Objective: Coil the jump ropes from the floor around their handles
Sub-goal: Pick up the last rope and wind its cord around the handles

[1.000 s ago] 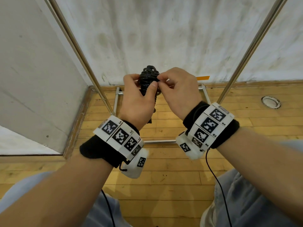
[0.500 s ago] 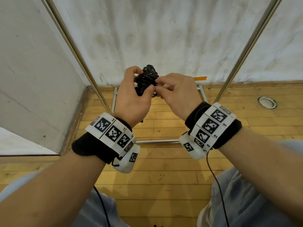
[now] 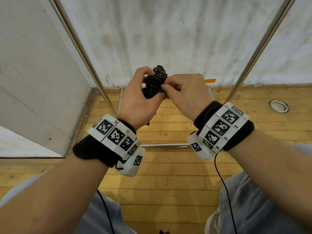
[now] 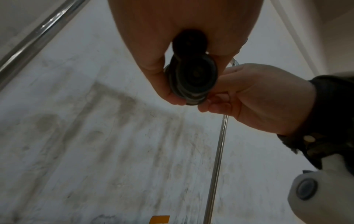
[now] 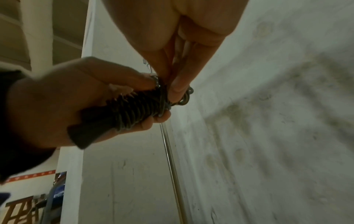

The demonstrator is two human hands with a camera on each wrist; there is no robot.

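A black jump rope [image 3: 154,82] is wound in tight coils around its dark handles [image 5: 90,133] and held up at chest height in front of the wall. My left hand [image 3: 140,100] grips the bundle, fingers and thumb curled round the coils [image 5: 138,107]. My right hand [image 3: 184,92] pinches a strand of the rope at the bundle's right side, fingertips [image 5: 177,89] pressed against the top coils. From below, the left wrist view shows the round handle ends [image 4: 193,74] between my left fingers, with the right hand [image 4: 254,97] touching them.
Two slanted metal poles [image 3: 81,48] [image 3: 258,51] of a frame rise on either side of my hands, with a base bar [image 3: 165,145] on the wooden floor [image 3: 168,166]. A stained white wall [image 3: 168,31] is close ahead. A round floor fitting [image 3: 278,106] lies at right.
The bundle has tilted left in my left hand, and my right fingers have shifted lower on the coils, still pinching the rope. Both hands stay at about the same height.
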